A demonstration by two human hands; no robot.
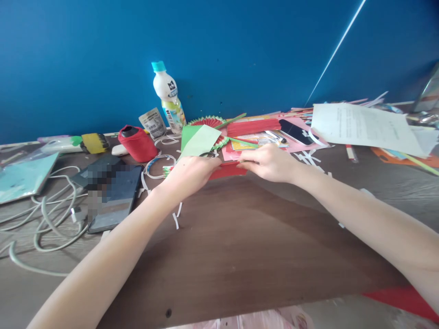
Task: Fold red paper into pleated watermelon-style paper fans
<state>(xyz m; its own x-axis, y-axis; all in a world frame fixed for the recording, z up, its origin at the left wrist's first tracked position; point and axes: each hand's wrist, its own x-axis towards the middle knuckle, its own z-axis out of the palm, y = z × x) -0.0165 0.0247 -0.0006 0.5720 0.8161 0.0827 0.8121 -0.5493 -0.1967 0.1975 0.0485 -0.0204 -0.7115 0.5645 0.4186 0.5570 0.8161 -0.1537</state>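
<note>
A red strip of folded paper (228,171) spans the gap between my two hands, above the far part of the desk. My left hand (195,172) is closed on its left end and my right hand (265,163) pinches its right end. Part of the paper is hidden behind my fingers. Just beyond lie a pale green sheet (200,140), a red and green pleated paper fan (207,121) and a red stack of folded paper (254,127).
A white bottle (168,93) with a turquoise cap stands against the blue wall. Left are a red cloth-wrapped roll (137,144), a dark tablet (118,198) and coiled cables (46,214). Right are a dark phone (295,131), paper scraps (308,158) and a printed sheet (363,128).
</note>
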